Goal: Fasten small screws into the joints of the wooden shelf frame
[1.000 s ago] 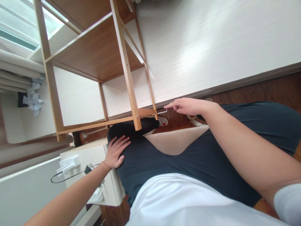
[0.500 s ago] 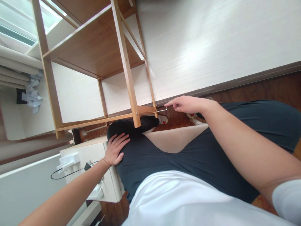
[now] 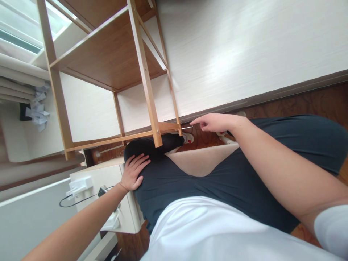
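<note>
A wooden shelf frame (image 3: 148, 76) lies tipped over in front of me, its leg ends towards my lap. From its lower right corner sticks out a thin metal rod, an Allen key (image 3: 186, 127) by its look. My right hand (image 3: 210, 122) is at the free end of this key, index finger stretched out with the tip at or very near the metal and the other fingers curled. It does not grip the key. My left hand (image 3: 134, 170) lies flat on my left thigh, fingers spread and holding nothing.
A large white panel (image 3: 244, 50) stands behind the frame. At left are a white cabinet (image 3: 130, 203) with a plugged-in adapter (image 3: 81, 185) and cable, a curtain (image 3: 21, 70) and crumpled paper (image 3: 39, 112). I sit on a beige seat (image 3: 202, 161) above a wooden floor.
The Allen key has turned slightly: its bent end showed before and now it looks almost straight. My right hand has moved slightly down with it. My left hand has stayed put.
</note>
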`<state>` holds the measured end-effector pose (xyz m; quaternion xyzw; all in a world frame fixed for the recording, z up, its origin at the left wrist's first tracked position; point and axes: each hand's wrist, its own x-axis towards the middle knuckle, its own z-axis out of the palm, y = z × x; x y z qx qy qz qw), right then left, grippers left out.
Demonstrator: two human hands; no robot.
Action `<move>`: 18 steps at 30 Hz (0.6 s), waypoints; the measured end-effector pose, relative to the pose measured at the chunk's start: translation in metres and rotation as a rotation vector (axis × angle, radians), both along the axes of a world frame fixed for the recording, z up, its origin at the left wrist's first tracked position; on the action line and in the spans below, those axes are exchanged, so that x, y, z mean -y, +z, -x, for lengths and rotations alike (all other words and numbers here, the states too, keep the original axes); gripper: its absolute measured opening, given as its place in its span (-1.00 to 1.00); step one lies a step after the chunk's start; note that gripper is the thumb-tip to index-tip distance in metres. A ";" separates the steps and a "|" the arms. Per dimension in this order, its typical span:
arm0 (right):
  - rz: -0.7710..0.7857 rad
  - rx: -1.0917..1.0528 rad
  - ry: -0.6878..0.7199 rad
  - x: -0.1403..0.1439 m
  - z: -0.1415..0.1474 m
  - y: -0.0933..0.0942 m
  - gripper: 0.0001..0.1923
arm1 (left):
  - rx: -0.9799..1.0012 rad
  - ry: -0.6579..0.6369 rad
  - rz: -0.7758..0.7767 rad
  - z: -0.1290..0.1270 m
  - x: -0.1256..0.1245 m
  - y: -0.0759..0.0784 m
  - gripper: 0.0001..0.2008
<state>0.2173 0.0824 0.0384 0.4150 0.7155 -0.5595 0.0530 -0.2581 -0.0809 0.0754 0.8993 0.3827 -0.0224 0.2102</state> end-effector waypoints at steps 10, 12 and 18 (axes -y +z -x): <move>0.032 0.021 0.048 0.001 0.003 -0.007 -0.36 | -0.006 0.007 0.003 0.001 0.001 0.000 -0.33; 0.026 0.028 0.055 0.001 0.003 -0.008 -0.35 | 0.000 0.007 0.003 0.000 0.000 0.000 -0.33; 0.031 0.028 0.074 0.001 0.002 -0.011 -0.34 | 0.000 0.020 0.011 0.000 0.001 0.000 -0.33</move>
